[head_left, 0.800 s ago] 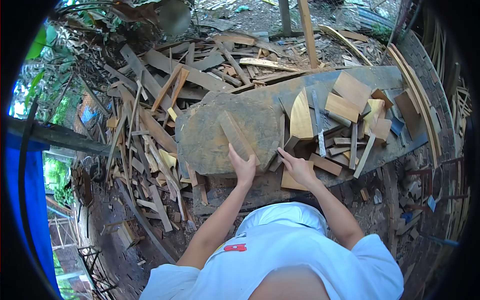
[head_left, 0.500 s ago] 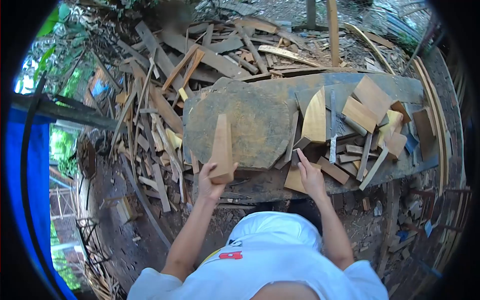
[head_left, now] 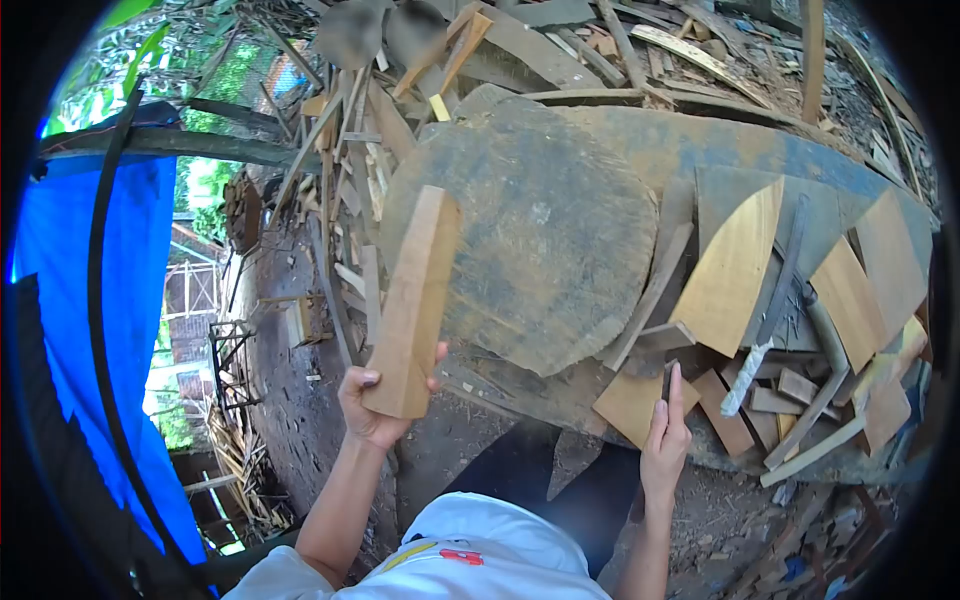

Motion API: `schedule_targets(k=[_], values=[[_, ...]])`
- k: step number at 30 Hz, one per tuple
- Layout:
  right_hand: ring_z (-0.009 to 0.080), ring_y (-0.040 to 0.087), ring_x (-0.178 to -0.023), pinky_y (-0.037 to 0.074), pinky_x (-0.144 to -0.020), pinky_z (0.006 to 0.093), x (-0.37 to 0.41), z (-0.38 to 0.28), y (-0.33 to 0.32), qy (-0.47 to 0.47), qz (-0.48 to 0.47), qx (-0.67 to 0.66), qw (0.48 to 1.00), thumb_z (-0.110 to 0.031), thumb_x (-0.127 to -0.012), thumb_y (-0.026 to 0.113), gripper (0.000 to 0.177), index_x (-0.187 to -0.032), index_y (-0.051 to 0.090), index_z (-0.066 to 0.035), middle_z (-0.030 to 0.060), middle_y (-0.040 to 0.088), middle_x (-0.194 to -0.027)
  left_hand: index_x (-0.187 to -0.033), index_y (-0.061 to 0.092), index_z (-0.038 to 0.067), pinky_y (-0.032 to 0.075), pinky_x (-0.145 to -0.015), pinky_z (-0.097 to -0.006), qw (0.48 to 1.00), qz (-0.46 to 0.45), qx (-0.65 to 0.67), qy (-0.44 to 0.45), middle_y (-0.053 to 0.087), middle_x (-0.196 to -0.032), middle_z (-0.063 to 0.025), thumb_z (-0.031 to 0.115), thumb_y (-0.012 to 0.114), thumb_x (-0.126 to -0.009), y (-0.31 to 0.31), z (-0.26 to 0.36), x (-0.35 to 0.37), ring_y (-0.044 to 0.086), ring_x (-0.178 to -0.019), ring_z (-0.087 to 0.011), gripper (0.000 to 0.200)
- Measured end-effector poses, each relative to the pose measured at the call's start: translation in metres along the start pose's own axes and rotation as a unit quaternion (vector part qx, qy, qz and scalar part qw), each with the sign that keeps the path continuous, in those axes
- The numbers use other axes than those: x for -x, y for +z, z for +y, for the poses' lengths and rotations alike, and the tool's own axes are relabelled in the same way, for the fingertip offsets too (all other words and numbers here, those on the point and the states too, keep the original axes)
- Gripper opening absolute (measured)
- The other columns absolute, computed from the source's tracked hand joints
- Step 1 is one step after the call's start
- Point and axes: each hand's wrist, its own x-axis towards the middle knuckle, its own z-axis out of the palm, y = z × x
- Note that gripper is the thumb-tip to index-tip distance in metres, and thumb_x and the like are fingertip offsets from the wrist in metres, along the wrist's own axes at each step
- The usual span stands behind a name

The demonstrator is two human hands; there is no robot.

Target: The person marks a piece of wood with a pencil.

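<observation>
My left hand (head_left: 378, 408) is closed around the thick lower end of a tapered wooden block (head_left: 412, 300). The block stands tilted, narrow end away from me, over the left side of a round wood slab (head_left: 545, 230). My right hand (head_left: 665, 440) is closed, forefinger stretched along a small dark thin stick (head_left: 668, 380); its exact kind I cannot make out. Just beyond that hand lie a flat light board (head_left: 630, 408) and a short wood offcut (head_left: 662, 338). A pointed, curved-edge board (head_left: 735, 265) rests farther back.
Several wood offcuts (head_left: 800, 390) cover the right part of the bench (head_left: 610, 130), near a bar with a white-wrapped end (head_left: 745, 378). Scrap planks (head_left: 540, 55) are heaped behind it. A blue tarp (head_left: 100, 300) hangs at the left beyond a dark pole (head_left: 100, 270).
The camera view has shifted, so the bench appears farther right. My left hand has lifted the wooden block nearer and tilted it. My right hand has drawn back from the offcuts, its stick upright.
</observation>
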Motion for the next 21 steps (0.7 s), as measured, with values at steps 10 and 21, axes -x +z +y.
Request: schedule_targets(k=[10, 21], values=[[0.0422, 0.065, -0.082, 0.049, -0.067, 0.0388, 0.019, -0.02, -0.025, -0.135, 0.093, -0.009, 0.986, -0.008, -0.098, 0.045, 0.048, -0.145, 0.041, -0.015, 0.0277, 0.064, -0.095, -0.148, 0.029, 0.006, 0.048, -0.096, -0.0433, 0.984, -0.091, -0.152, 0.022, 0.045, -0.137, -0.0185, 0.014, 0.06, -0.066, 0.021, -0.018, -0.039, 0.05, -0.123, -0.0361, 0.088], [0.043, 0.062, -0.073, 0.046, -0.062, 0.0472, 0.062, -0.062, -0.03, -0.162, 0.139, 0.081, 0.974, -0.015, -0.098, 0.048, 0.048, -0.145, 0.042, -0.021, 0.024, 0.062, -0.079, -0.15, 0.022, 0.001, 0.032, -0.109, -0.0432, 0.468, -0.082, -0.835, 0.279, 0.031, -0.151, -0.0207, 0.036, 0.064, -0.087, -0.015, 0.0, -0.088, 0.035, -0.136, -0.0365, 0.084]])
